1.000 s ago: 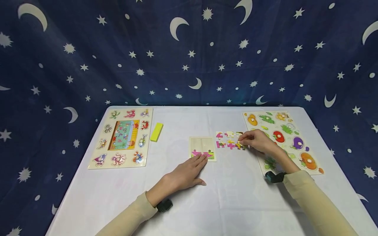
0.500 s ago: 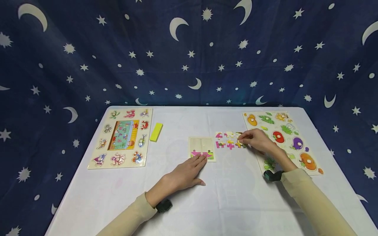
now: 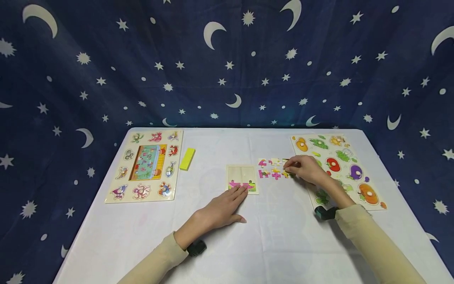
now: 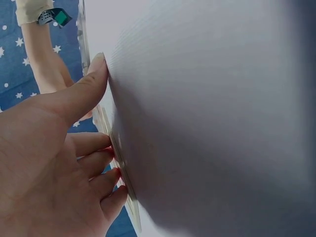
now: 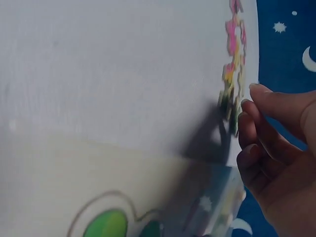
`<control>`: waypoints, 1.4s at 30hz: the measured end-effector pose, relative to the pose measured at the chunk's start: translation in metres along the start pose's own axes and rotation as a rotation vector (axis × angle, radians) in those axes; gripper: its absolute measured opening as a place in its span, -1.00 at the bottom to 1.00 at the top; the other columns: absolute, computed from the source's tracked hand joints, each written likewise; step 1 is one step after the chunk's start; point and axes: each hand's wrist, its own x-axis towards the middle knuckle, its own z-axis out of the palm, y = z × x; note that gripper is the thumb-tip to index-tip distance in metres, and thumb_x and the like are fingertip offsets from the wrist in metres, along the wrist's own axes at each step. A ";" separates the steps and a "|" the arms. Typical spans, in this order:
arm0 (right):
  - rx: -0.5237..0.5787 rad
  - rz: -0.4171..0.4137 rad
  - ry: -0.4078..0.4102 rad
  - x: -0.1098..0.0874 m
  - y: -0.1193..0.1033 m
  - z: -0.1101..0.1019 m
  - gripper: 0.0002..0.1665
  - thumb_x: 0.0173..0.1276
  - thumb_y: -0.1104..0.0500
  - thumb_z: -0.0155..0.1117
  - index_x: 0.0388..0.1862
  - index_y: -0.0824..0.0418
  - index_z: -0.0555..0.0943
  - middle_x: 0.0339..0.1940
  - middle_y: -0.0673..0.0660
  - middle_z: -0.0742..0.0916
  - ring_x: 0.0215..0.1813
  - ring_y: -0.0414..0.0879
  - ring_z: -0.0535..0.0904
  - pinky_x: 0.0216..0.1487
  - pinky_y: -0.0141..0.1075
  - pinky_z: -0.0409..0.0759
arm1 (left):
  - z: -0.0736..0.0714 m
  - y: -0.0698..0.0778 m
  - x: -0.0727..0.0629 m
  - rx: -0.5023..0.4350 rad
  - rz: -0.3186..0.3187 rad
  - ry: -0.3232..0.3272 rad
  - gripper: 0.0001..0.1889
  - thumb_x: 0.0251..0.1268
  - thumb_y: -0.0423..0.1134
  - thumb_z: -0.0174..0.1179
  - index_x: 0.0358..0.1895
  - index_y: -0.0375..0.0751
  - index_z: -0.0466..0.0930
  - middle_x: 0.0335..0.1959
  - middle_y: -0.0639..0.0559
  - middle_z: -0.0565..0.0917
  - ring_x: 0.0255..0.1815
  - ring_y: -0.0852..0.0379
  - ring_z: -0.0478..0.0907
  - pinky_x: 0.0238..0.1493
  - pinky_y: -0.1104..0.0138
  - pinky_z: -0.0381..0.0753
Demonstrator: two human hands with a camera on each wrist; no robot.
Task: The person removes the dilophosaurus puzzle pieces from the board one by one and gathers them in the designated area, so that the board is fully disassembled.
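My left hand [image 3: 222, 209] lies with straight fingers on the lower edge of a small square wooden puzzle frame [image 3: 228, 173]. Pink and green jigsaw pieces [image 3: 252, 185] fill the bottom row inside it, partly under my fingertips. In the left wrist view, the fingertips touch the frame's edge [image 4: 133, 210], thumb apart. To the frame's right, several loose jigsaw pieces [image 3: 276, 174] lie in two rows. My right hand [image 3: 306, 169] hovers over their right end, hiding some. In the right wrist view, its thumb and forefinger stand slightly apart above the pieces [image 5: 231, 37], with nothing visible between them.
A sea-animal knob puzzle board [image 3: 117, 173] lies at the left, a yellow block [image 3: 187, 159] beside it. At the right, under my forearm, is a vegetable knob puzzle board [image 3: 345, 169]. A starry dark blue curtain [image 3: 198, 71] hangs behind the white table [image 3: 213, 146].
My right hand has shifted slightly left over the loose pieces. The left hand stays on the frame.
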 end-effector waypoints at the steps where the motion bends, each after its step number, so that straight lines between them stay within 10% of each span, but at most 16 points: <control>1: 0.007 -0.009 0.000 0.000 -0.002 0.001 -0.88 0.41 0.21 0.40 -0.13 0.19 0.79 -0.17 0.14 0.79 -0.24 -0.04 0.57 -0.25 -0.32 0.58 | 0.000 0.000 0.000 -0.003 -0.002 -0.003 -0.05 0.40 0.16 0.26 0.64 -0.31 0.07 0.68 -0.14 0.10 0.70 -0.10 0.02 0.64 0.13 0.13; 42: 0.059 -0.251 -0.202 0.014 -0.074 0.063 -0.82 0.30 0.21 0.51 -0.16 0.25 0.77 -0.44 -0.03 0.68 -0.37 -0.22 0.49 -0.32 -0.40 0.48 | -0.010 -0.017 0.002 -0.061 -0.019 -0.057 -0.01 0.40 0.19 0.25 0.66 -0.26 -0.02 0.71 -0.10 0.00 0.72 -0.12 -0.09 0.65 0.05 0.11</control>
